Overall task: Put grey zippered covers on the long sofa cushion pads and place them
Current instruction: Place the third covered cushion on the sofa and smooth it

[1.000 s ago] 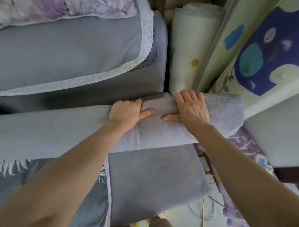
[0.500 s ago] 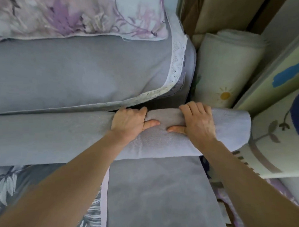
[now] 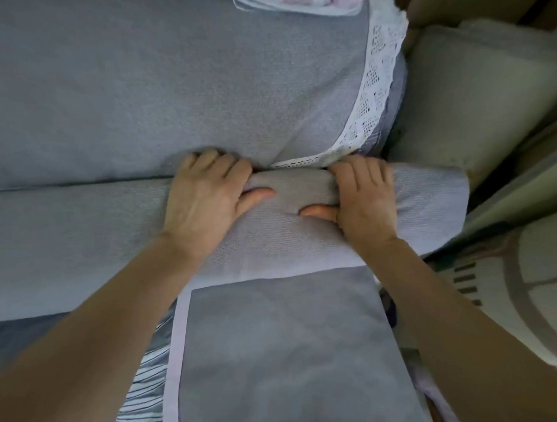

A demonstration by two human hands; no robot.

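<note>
fingers: left hand (image 3: 203, 195) and right hand (image 3: 362, 194) both curl over the far edge of one long grey cushion (image 3: 80, 238), thumbs on its front | cushion lies crosswise, touching one bigger grey cushion (image 3: 169, 88) edged with lace trim (image 3: 377, 88) | its right end is near one cream rolled mat (image 3: 476, 100)

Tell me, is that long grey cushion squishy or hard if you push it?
Probably squishy: the long grey cushion dents and bunches where the left hand and right hand grip it. It likely bends rather than stays stiff, being long and soft. Its woven surface looks grippy, not slippery.
</note>
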